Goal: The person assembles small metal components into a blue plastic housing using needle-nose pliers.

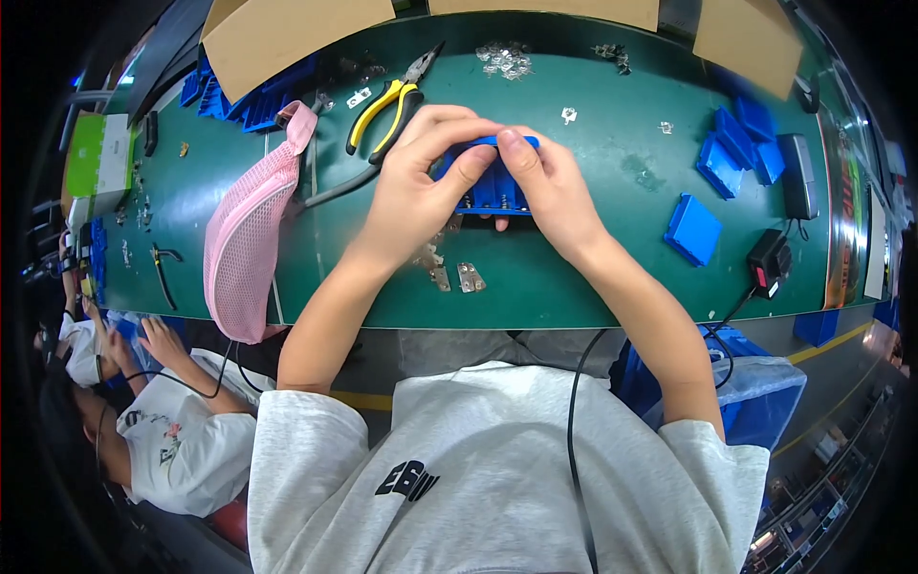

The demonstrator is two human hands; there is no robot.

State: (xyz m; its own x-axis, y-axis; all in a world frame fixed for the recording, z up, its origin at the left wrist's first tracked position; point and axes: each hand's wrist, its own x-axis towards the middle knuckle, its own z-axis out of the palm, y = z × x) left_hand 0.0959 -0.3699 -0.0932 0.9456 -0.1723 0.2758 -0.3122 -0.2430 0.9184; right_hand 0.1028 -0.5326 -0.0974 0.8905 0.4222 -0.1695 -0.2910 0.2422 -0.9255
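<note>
Both hands grip a blue plastic case (497,187) with small metal springs along its near inner edge. My left hand (421,177) wraps its left side, thumb laid across the top. On the other side my right hand (553,187) closes round it, its thumb pressing at the far edge; some fingertips show beneath the case. Just below lie small metal contact plates (469,277) on the green table. Beyond my left hand rest yellow-and-black pliers (381,113), apart from it. What the hidden fingers touch underneath cannot be seen.
A pink mesh pouch (251,234) lies to the left. Heaped metal clips (505,60) sit at the back, before cardboard flaps (545,11). Several blue cases (693,230) and a black device (768,260) with a cable are at right. A co-worker (182,430) sits at left.
</note>
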